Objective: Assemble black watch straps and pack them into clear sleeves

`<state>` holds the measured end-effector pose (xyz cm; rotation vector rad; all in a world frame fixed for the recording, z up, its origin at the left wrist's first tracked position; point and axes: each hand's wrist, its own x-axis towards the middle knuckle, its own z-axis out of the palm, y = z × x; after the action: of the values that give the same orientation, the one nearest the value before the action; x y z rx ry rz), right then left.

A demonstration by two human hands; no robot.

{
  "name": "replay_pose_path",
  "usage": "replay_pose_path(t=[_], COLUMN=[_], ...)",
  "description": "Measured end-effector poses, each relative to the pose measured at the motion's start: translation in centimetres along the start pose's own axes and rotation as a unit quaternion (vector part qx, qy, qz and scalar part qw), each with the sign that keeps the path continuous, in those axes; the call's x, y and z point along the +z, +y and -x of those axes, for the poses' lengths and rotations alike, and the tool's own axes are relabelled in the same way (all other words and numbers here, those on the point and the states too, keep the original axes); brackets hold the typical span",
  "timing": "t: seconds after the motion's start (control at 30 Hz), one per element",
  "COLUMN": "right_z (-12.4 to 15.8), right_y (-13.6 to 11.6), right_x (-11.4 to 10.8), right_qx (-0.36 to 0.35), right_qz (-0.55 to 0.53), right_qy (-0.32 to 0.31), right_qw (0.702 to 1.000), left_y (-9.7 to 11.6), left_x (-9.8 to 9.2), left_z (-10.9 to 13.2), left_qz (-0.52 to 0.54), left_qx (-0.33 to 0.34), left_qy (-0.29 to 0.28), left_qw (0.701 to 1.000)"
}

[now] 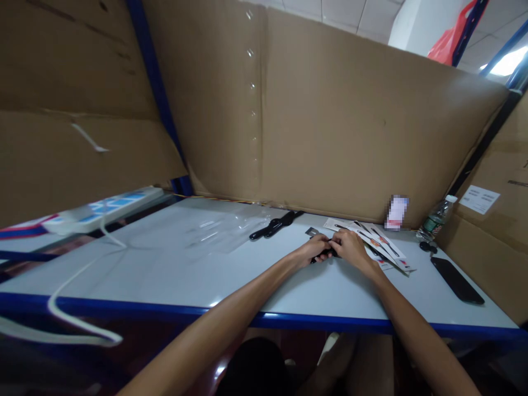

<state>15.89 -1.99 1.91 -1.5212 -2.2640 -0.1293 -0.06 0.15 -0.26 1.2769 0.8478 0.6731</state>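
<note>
– Across the back, what's up?
– Cardboard, w/ desk in front.
– On desk?
– Cards, R side, just beside R hand.
– Hands' status?
– L hand & R hand both curled, gripping 1 blk item btwn them.
– Where exactly?
– R of desk ctr, L of cards. Mostly hidden, can't tell what it is or if it touches desk.
</note>
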Motion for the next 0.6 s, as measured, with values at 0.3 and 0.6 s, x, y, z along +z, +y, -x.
replay_pose_path(t=[0.3,0.6], right_z=[0.07,-0.04], right_y=[-0.33,-0.51], right_x=[-0.32,-0.37], right_qx=[0.034,0.015], right_qz=[0.039,-0.005], right_qy=[0.003,-0.028], right_qw=[0.999,0.999], left_y=[0.16,0.15], left_x=[0.06,0.06], left_z=[0.29,0.27], left_qz=[-0.002,-0.008], left_qx=[-0.005,0.004], left_qy=[0.0,-0.002], left_qw=[1.0,1.0])
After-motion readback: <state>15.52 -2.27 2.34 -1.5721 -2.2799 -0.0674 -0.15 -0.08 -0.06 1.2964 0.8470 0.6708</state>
